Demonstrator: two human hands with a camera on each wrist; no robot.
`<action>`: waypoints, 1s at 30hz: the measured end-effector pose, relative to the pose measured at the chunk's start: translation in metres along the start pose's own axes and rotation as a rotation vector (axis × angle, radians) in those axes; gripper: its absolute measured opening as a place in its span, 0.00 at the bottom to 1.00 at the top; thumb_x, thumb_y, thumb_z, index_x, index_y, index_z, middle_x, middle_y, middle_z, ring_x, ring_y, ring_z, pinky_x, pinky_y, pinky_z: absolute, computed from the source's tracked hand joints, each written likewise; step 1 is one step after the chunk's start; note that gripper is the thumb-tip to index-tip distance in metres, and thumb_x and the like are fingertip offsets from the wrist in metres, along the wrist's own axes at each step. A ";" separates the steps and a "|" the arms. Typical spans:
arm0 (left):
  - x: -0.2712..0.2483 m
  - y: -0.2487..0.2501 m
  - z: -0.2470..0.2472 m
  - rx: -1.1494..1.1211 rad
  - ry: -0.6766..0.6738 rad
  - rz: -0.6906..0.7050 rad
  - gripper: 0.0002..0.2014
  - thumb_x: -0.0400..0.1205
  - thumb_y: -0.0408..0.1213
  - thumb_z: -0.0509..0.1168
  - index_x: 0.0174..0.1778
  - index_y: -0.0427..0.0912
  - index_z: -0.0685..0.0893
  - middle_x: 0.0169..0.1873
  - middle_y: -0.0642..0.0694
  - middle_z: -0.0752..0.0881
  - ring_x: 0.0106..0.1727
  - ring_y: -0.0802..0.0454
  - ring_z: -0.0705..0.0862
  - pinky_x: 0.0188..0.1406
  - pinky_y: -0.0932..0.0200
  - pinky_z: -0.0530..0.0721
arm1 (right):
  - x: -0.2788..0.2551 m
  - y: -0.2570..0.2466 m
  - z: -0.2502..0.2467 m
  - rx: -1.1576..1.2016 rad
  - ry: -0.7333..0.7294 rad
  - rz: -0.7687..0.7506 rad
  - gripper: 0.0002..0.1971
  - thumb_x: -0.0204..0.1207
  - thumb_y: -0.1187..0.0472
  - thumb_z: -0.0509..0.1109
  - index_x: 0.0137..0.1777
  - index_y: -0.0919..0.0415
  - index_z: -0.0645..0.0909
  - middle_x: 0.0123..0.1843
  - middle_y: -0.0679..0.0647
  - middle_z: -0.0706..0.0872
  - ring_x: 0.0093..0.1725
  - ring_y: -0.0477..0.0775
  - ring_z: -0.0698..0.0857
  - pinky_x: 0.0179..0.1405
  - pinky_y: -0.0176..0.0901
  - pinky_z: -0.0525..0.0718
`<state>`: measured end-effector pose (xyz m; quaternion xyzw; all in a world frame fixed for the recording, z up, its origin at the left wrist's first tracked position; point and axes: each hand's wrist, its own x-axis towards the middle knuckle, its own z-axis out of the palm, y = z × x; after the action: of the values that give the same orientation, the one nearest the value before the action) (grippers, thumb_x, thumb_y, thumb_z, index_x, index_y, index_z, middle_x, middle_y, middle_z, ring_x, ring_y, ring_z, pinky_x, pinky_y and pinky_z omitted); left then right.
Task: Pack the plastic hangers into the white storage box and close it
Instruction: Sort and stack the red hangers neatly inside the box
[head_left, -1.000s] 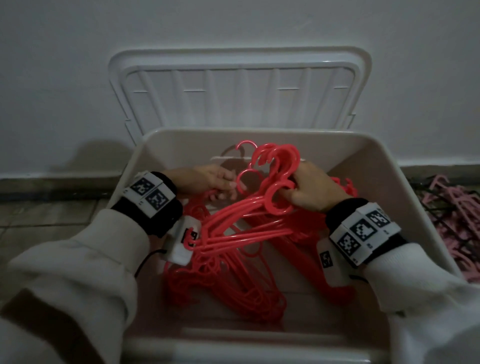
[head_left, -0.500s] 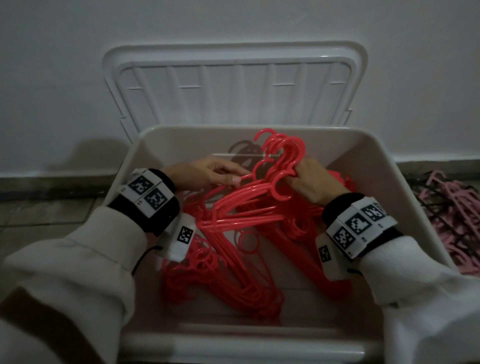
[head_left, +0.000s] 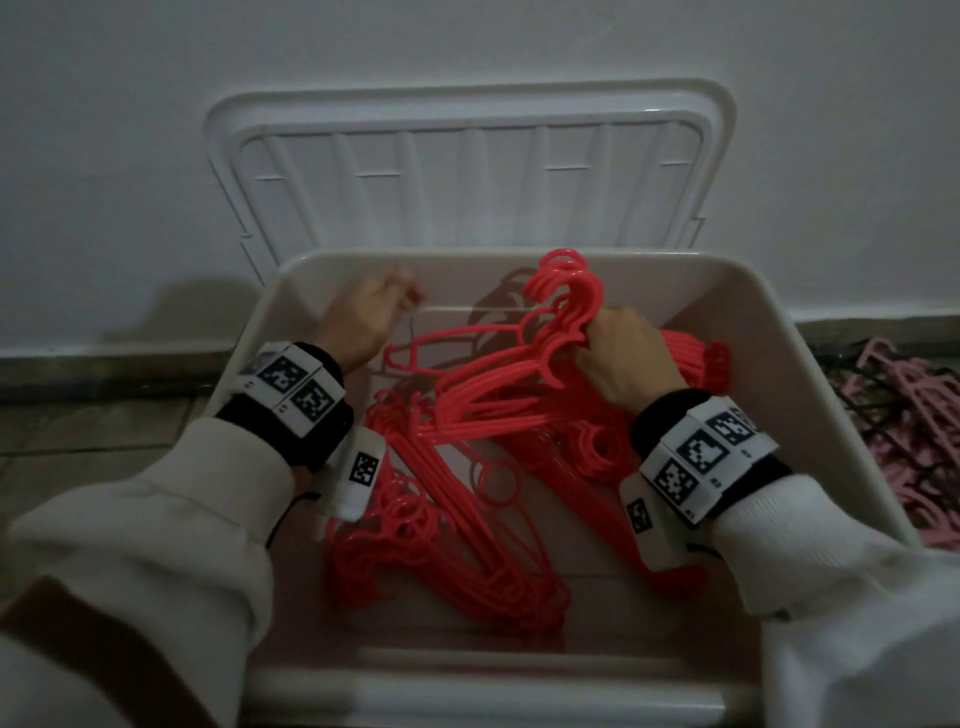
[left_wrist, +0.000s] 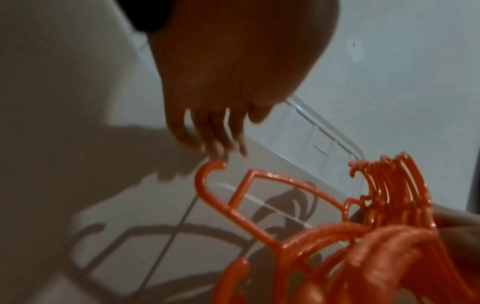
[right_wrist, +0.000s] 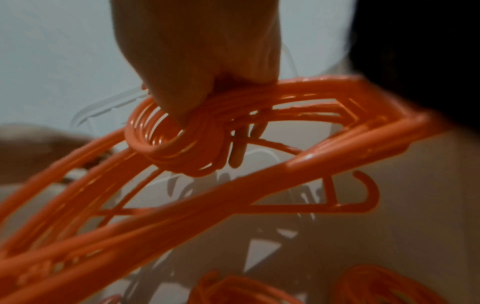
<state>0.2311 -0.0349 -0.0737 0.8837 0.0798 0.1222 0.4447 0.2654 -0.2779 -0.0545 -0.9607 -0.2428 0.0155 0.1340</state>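
Right hand (head_left: 626, 358) grips the red hanger bundle (head_left: 519, 384) by its necks inside the white storage box (head_left: 737, 332); left hand (head_left: 363, 317) hovers loose-fingered, holding nothing.

Box (head_left: 810, 332) mouth open from above; lid (head_left: 467, 171) leans upright on the wall behind, blocking rear approach. Red hangers (head_left: 467, 545) pile across centre and right floor. Bare floor along left wall and near front edge. Right hand (head_left: 631, 358) and its hanger bundle (head_left: 566, 306) fill rear right; left hand (head_left: 363, 317) rear left.
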 end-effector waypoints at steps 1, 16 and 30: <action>-0.001 0.003 -0.001 0.057 0.151 0.071 0.18 0.89 0.38 0.50 0.43 0.36 0.83 0.32 0.49 0.78 0.30 0.63 0.77 0.38 0.67 0.72 | -0.001 -0.002 0.001 0.009 0.000 0.015 0.14 0.77 0.62 0.62 0.54 0.71 0.80 0.57 0.71 0.83 0.57 0.72 0.81 0.52 0.56 0.75; -0.013 -0.021 0.022 0.445 -0.077 -0.292 0.20 0.84 0.42 0.56 0.52 0.28 0.84 0.53 0.28 0.85 0.55 0.34 0.83 0.54 0.47 0.77 | 0.011 0.004 0.021 0.835 0.061 0.428 0.09 0.67 0.60 0.58 0.38 0.52 0.80 0.49 0.61 0.88 0.51 0.66 0.86 0.56 0.66 0.83; -0.056 -0.023 0.101 0.823 -0.856 0.114 0.14 0.79 0.30 0.61 0.60 0.43 0.81 0.59 0.45 0.84 0.64 0.46 0.80 0.68 0.51 0.70 | 0.016 0.010 0.027 0.920 0.093 0.504 0.17 0.63 0.57 0.57 0.49 0.53 0.83 0.51 0.61 0.88 0.53 0.66 0.85 0.61 0.64 0.80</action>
<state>0.2053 -0.1122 -0.1584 0.9569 -0.1133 -0.2624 0.0508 0.2817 -0.2718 -0.0825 -0.8309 0.0337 0.1095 0.5446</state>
